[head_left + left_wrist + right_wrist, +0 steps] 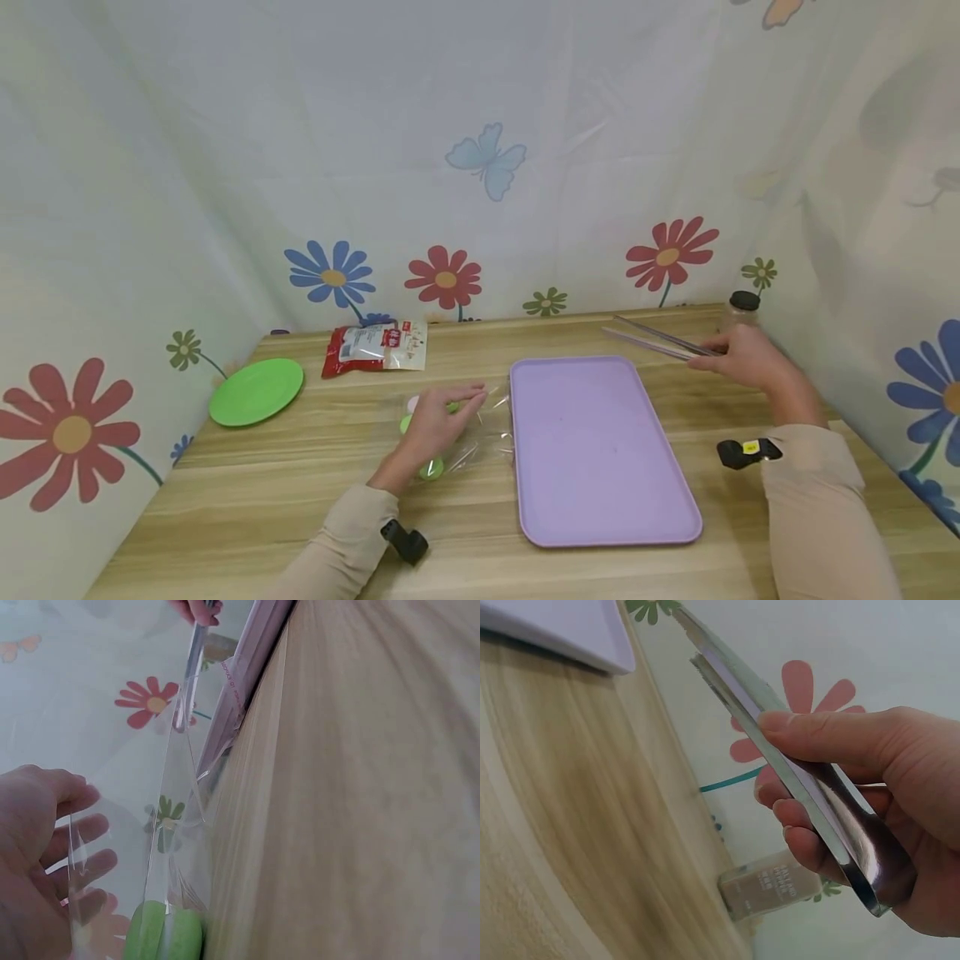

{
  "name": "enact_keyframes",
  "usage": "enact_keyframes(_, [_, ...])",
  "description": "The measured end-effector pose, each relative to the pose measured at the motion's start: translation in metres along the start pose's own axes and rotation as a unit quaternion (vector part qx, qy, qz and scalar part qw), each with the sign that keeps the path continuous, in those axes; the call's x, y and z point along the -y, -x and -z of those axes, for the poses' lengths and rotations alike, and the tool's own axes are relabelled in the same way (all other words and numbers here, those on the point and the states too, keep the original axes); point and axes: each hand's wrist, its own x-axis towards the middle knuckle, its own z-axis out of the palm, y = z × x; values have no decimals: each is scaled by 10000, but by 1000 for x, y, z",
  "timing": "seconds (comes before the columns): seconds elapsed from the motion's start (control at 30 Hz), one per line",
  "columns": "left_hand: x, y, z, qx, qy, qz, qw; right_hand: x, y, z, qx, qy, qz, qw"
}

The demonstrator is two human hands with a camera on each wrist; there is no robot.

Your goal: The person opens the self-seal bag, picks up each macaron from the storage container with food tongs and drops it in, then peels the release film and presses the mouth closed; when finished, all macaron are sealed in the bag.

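In the head view my left hand is over a clear plastic bag that holds round green and white macarons. The left wrist view shows the film raised toward the curled fingers, and two green macaron halves low in the bag. My left hand holds the film loosely, thumb apart from the fingers. My right hand grips metal tongs near their bent end, thumb on one arm and fingers round the other. Their tips point toward the back left, slightly apart, with nothing between them.
A lilac tray lies between the hands. To the left is a green plate; a red and white snack packet lies at the back. Behind my right hand stands a jar with a black lid. Printed curtains surround the table.
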Motion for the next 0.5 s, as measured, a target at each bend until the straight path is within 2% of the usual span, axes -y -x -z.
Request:
enact_keyframes(0.13, [0,0,0,-5,2,17,10000,-11,-2,-6,9,-27,-123,9999])
enact_keyframes(0.33, [-2,1,0,-35,52,76,10000,-21,-6,-14,37,216,102,9997])
enact_keyframes(0.5, [-2,1,-1,-74,109,121,9998,-21,-6,-18,122,89,115,9998])
